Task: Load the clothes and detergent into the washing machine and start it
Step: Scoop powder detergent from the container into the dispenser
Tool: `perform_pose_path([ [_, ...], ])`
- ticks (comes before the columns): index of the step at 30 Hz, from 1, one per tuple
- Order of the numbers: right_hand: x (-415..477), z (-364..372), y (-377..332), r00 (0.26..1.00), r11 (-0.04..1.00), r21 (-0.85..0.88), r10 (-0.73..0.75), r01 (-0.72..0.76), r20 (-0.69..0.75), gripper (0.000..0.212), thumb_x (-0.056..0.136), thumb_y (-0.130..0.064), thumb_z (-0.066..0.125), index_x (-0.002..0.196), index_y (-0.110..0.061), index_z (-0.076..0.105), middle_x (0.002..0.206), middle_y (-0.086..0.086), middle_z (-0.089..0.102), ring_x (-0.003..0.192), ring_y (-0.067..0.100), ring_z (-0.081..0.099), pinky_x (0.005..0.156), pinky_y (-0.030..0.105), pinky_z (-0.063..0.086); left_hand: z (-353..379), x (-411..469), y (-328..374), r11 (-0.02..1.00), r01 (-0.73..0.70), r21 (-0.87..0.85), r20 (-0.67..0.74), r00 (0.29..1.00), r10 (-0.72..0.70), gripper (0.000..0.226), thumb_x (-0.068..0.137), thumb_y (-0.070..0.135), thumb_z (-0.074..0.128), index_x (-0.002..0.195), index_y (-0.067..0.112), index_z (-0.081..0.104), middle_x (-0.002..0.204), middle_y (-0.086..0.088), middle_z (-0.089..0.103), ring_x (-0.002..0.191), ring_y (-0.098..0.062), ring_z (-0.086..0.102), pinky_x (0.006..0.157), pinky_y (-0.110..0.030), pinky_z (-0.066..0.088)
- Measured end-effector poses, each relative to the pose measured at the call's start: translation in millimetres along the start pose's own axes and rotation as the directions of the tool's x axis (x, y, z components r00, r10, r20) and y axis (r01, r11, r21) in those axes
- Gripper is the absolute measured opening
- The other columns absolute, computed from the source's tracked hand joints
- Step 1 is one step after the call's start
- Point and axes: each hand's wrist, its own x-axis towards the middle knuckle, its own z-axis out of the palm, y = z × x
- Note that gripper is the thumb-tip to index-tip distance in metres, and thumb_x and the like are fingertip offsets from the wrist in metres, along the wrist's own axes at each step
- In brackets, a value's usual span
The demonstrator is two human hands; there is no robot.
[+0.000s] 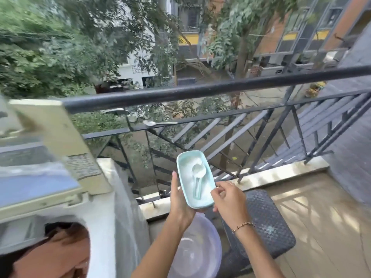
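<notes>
Turquoise rectangular plastic tub (180, 171): lid off, being held R of machine.
Contents: white detergent powder (186, 174); pale plastic scoop (196, 179) lying in it, handle pointing at person.
L hand (179, 199): gripping tub from below, thumb up L wall.
R hand (225, 197): nearer scoop; fingers curling at tub's near-R corner beside handle; pinching rim? can't tell.
Machine: white top-loader washer (120, 197) standing L, lid up, rust-brown clothes (60, 253) inside.
</notes>
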Motion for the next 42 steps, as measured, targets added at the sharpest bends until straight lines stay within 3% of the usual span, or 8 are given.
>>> perform_pose_path([
  [6, -47, 29, -97, 0.989, 0.990, 0.083, -0.122, 0.114, 0.088, 0.005, 0.083, -0.015, 0.060, 0.083, -0.016, 0.065, 0.072, 0.001, 0.063, 0.050, 0.017, 0.061, 0.059, 0.036, 0.055, -45, -80, 70, 0.969, -0.159, -0.192, 0.089, 0.980, 0.178, 0.069, 0.083, 0.068, 0.046, 0.123, 0.016, 0.064, 0.114, -0.014, 0.064, 0.101, -0.032, 0.059, 0.096, -0.049, 0.039],
  [12, -112, 106, -190, 0.886, 0.849, -0.361, -0.450, 0.387, -0.109, 0.015, 0.086, -0.036, 0.060, 0.079, -0.022, 0.062, 0.084, 0.003, 0.052, 0.066, 0.027, 0.063, 0.055, 0.031, 0.045, -114, -150, 122, 0.910, -0.287, -0.300, 0.030, 0.950, 0.310, 0.065, 0.079, 0.057, 0.056, 0.126, 0.012, 0.061, 0.114, -0.017, 0.064, 0.098, -0.031, 0.062, 0.096, -0.045, 0.044],
  [15, -138, 147, -224, 0.937, 0.862, -0.373, -0.340, 0.343, 0.075, 0.032, 0.088, -0.049, 0.053, 0.082, -0.022, 0.069, 0.091, 0.005, 0.057, 0.083, 0.030, 0.064, 0.069, 0.034, 0.047, -155, -173, 140, 0.899, -0.293, -0.324, -0.001, 0.951, 0.310, 0.055, 0.089, 0.054, 0.045, 0.114, 0.012, 0.068, 0.103, -0.016, 0.070, 0.087, -0.029, 0.068, 0.082, -0.040, 0.054],
  [20, -178, 201, -267, 0.926, 0.859, -0.363, -0.286, 0.362, 0.246, 0.038, 0.084, -0.056, 0.053, 0.087, -0.022, 0.071, 0.098, 0.000, 0.059, 0.095, 0.022, 0.061, 0.077, 0.029, 0.045, -220, -211, 161, 0.890, -0.282, -0.358, -0.034, 0.957, 0.289, 0.075, 0.076, 0.058, 0.060, 0.134, 0.011, 0.055, 0.117, -0.017, 0.064, 0.109, -0.033, 0.058, 0.112, -0.048, 0.031],
  [26, -204, 242, -295, 0.929, 0.882, -0.337, -0.241, 0.331, 0.281, 0.030, 0.080, -0.050, 0.063, 0.085, -0.022, 0.072, 0.102, -0.001, 0.062, 0.101, 0.020, 0.061, 0.083, 0.029, 0.047, -259, -239, 188, 0.876, -0.264, -0.403, -0.025, 0.960, 0.278, 0.077, 0.075, 0.060, 0.062, 0.136, 0.015, 0.053, 0.118, -0.015, 0.062, 0.111, -0.032, 0.057, 0.107, -0.046, 0.036],
  [33, -210, 261, -318, 0.902, 0.851, -0.306, -0.379, 0.428, 0.206, 0.010, 0.080, -0.031, 0.061, 0.082, -0.022, 0.066, 0.095, -0.002, 0.058, 0.091, 0.020, 0.059, 0.075, 0.029, 0.046, -279, -254, 208, 0.906, -0.241, -0.348, -0.040, 0.969, 0.243, 0.081, 0.074, 0.064, 0.064, 0.138, 0.015, 0.051, 0.134, -0.017, 0.053, 0.120, -0.033, 0.052, 0.107, -0.048, 0.037],
  [37, -211, 276, -322, 0.765, 0.683, -0.349, -0.603, 0.641, 0.226, 0.003, 0.080, -0.022, 0.060, 0.080, -0.019, 0.059, 0.082, 0.000, 0.061, 0.077, 0.023, 0.062, 0.068, 0.034, 0.051, -293, -258, 216, 0.916, -0.394, -0.075, -0.171, 0.910, 0.377, 0.063, 0.086, 0.057, 0.051, 0.125, 0.009, 0.061, 0.109, -0.017, 0.071, 0.090, -0.025, 0.071, 0.071, -0.034, 0.058],
  [42, -204, 288, -321, 0.725, 0.617, -0.390, -0.637, 0.683, 0.263, 0.008, 0.077, -0.021, 0.060, 0.077, -0.019, 0.052, 0.071, 0.003, 0.063, 0.066, 0.028, 0.063, 0.056, 0.033, 0.047, -319, -254, 225, 0.921, -0.390, 0.021, -0.308, 0.873, 0.377, 0.090, 0.063, 0.075, 0.064, 0.124, 0.009, 0.062, 0.118, -0.018, 0.067, 0.108, -0.032, 0.064, 0.096, -0.046, 0.050],
])
